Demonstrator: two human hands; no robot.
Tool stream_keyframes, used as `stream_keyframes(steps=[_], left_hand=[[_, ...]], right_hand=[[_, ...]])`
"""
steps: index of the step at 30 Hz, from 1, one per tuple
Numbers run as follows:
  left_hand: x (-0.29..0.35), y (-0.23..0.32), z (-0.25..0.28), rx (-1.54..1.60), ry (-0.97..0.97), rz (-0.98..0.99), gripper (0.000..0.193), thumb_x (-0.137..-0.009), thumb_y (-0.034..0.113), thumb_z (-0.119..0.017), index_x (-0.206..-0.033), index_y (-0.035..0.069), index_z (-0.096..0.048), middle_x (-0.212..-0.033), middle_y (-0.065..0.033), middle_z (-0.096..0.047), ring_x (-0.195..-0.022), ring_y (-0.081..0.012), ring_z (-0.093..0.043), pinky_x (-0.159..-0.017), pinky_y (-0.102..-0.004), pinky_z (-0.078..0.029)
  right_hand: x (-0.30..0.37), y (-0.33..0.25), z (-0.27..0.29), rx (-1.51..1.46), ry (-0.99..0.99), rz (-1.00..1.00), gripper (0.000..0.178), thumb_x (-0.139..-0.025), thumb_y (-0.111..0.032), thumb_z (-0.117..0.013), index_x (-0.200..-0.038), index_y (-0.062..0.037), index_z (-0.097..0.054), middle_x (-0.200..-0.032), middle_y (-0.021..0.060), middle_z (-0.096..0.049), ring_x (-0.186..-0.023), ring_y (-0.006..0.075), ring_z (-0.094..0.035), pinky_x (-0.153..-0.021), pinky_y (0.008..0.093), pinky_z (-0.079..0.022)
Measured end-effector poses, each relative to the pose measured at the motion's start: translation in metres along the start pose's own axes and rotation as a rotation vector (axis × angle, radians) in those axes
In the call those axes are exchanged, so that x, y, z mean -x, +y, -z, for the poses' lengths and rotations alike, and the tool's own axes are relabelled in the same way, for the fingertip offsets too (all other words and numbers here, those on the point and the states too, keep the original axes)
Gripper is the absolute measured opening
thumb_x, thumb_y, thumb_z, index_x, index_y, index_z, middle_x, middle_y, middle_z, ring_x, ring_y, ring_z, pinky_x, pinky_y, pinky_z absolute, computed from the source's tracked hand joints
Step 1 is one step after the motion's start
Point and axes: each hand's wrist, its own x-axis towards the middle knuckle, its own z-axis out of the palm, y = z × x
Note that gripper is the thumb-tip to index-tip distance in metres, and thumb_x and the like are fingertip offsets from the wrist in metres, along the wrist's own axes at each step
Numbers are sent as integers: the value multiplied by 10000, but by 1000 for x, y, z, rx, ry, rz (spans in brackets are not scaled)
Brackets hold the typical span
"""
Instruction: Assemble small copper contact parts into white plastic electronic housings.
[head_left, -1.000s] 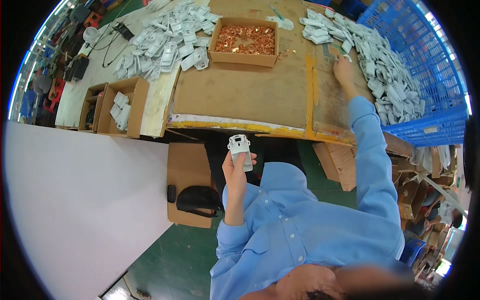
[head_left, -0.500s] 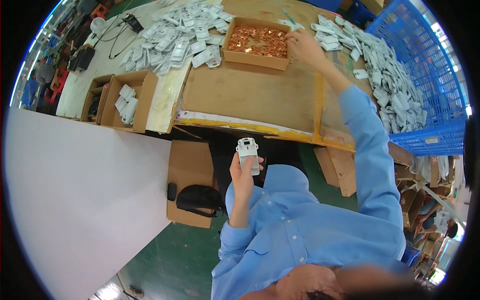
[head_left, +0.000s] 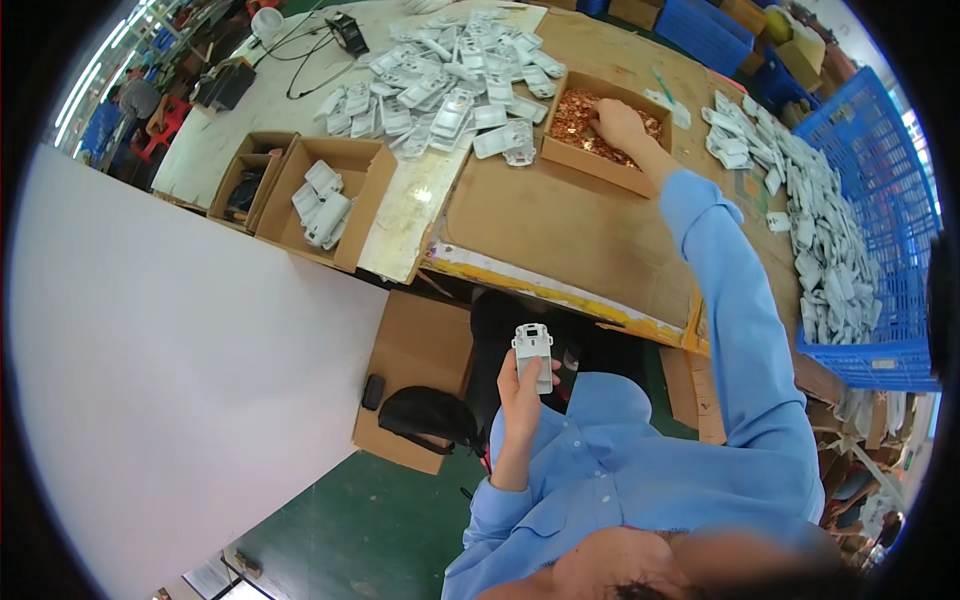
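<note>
Your L hand (head_left: 518, 400) grips the white plastic housing (head_left: 533, 343), thumb on its face, just off the near edge of the table (head_left: 540, 215). Your R hand (head_left: 622, 128) is well apart from it, fwd & to the R, fingertips down in the copper-coloured pcs (head_left: 574, 118) inside the cardboard box (head_left: 598, 166); can't tell if it's pinching any.
</note>
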Motion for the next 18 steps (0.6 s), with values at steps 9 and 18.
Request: stream_keyframes(steps=[9,18], left_hand=[[-5,-2,0,-6,-27,-18,238,-979,173,-498,-1155,27,-565,-883,-81,-676,-699,-112,-609,-654,-243,-482],[2,-12,-12,4,-102,-43,220,-972,158,-518,-1137,17,-559,-904,-85,-670,-695,-103,-615,-644,-240,-514]], right_hand=[[2,-12,17,79,-68,-31,232,-844,-237,-632,-995,-61,-646,-1089,180,-653,-1022,362,-628,-856,467,-518],[62,-1,45,-379,233,129,127,-819,-168,-628,-853,-53,-585,-789,133,-640,-749,286,-637,-681,379,-502]])
